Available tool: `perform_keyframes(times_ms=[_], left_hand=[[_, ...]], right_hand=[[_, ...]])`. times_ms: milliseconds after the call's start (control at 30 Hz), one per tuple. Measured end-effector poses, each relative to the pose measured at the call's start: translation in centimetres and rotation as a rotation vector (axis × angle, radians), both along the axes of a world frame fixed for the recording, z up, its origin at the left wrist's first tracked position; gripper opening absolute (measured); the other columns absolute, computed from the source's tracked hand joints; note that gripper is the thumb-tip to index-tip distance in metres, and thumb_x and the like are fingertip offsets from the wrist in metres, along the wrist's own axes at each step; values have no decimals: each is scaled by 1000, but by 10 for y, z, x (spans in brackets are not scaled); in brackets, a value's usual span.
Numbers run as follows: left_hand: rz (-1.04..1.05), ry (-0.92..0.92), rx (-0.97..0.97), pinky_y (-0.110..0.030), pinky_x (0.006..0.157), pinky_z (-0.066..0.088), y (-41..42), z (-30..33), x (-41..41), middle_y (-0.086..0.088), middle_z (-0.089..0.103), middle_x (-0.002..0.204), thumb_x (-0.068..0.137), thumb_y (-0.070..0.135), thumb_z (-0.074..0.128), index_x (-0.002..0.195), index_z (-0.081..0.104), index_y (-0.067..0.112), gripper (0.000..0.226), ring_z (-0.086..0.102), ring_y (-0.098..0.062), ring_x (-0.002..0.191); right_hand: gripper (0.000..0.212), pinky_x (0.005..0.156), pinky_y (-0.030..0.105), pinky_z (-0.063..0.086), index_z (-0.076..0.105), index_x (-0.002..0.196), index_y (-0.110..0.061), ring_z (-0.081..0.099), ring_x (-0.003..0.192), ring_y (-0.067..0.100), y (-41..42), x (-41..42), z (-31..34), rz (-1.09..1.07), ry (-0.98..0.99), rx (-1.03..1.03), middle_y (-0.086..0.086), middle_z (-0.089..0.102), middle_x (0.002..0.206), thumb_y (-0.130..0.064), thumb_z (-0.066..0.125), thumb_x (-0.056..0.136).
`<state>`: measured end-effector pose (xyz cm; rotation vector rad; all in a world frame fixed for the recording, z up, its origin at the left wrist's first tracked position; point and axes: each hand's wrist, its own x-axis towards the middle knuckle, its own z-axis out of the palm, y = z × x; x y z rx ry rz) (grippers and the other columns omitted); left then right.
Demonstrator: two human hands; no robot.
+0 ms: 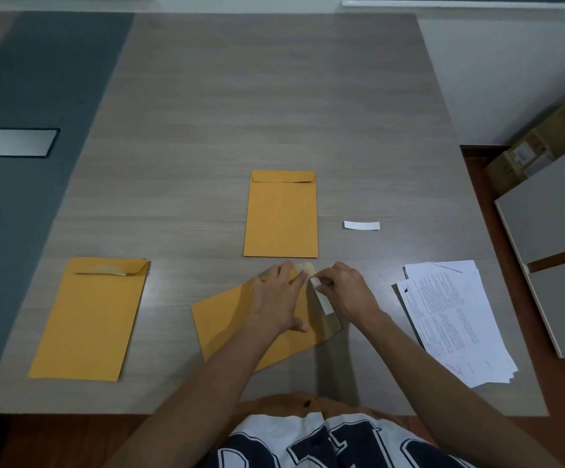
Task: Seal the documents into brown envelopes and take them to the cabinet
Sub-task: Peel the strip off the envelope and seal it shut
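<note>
Envelope (237, 319) nearest me lies tilted; my left hand (279, 298) presses it flat with fingers spread, my right hand (345, 290) pinches its white strip (321, 297).

Matt brown paper envelope (234, 319) on a faintly glossy wood-grain table (240, 113).

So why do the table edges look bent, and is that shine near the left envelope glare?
In the head view the wide-angle lens bows the table edges outward. Pale overhead glare lies on the wood beside the left envelope. The forearms cast soft shadows over the middle envelope, where the left hand presses and the right hand pinches the white strip. Printed text on the documents is too blurred to read.
</note>
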<state>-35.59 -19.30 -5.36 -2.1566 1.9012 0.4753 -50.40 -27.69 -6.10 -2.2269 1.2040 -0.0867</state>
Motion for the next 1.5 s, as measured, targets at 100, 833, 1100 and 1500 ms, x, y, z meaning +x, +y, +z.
perform_keyframes(times_ms=[100, 833, 1100, 1500], left_hand=[[-1, -7, 2, -50, 91, 42, -1, -1, 0, -5, 22, 147, 60, 72, 74, 147, 20, 34, 109, 28, -28, 131], [1, -1, -12, -51, 91, 41, 1, -3, 1, -5, 23, 147, 58, 74, 73, 147, 21, 34, 111, 29, -28, 130], [3, 3, -8, -52, 93, 40, 0, -3, 2, -5, 22, 148, 58, 74, 73, 146, 22, 34, 109, 29, -28, 131], [2, 7, -17, -52, 93, 40, 1, -4, 2, -5, 22, 148, 58, 74, 73, 146, 22, 34, 110, 29, -28, 131]], right_hand=[[17, 76, 29, 51, 70, 104, -11, 59, 84, 19, -2, 5, 0, -29, -17, 7, 5, 61, 95, -16, 69, 88], [9, 69, 21, 46, 69, 93, -10, 54, 75, 11, -3, 8, -10, -39, -57, -32, 4, 59, 90, -15, 70, 87], [14, 69, 20, 44, 72, 98, -8, 53, 73, 10, 2, 6, -14, -75, -95, -77, 6, 64, 90, -14, 72, 86], [16, 74, 28, 55, 74, 97, -14, 60, 75, 10, 6, 6, -16, -208, -158, 22, -1, 67, 86, -22, 76, 83]])
